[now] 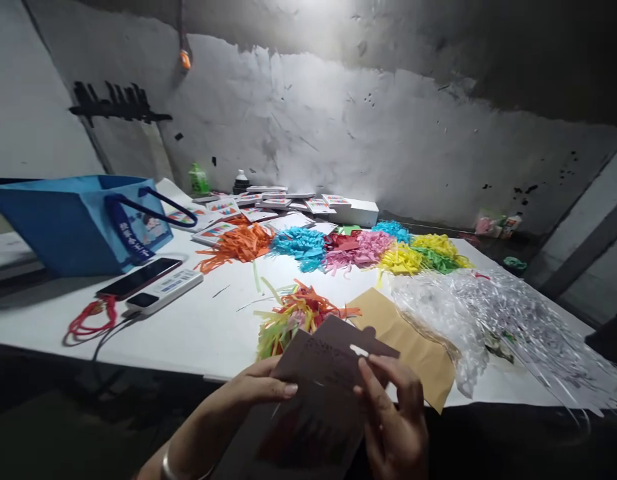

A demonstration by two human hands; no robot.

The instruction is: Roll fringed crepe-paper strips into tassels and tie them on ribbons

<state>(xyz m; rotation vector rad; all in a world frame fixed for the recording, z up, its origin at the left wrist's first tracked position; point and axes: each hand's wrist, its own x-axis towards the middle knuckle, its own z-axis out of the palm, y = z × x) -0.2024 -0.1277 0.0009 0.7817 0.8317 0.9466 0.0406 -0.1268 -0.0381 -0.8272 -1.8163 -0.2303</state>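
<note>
1. The one card box you hold lies between your two hands, just beyond the table's near edge, tilted, its slotted top flap pointing up and away.
2. Your left hand is closed on the box's left side, thumb flat on the facing panel, the other fingers mostly hidden; the forearm comes in from the lower left, with one bangle at the wrist.
3. Your right hand has its fingers bent and nearly closed, gripping the box's right edge beside the slot.
4. Beyond the box on the table you have one mixed heap of paper strips, one brown paper sheet to its right, and one mass of clear shiny strips farther right.
5. To your left are one phone, one white power bank and one blue bag.
6. Farther back you face a row of coloured strip piles, two of them blue.
7. Behind those sit stacked flat packs, too overlapped to count, and two bottles, one green, one dark with a white cap.
</note>
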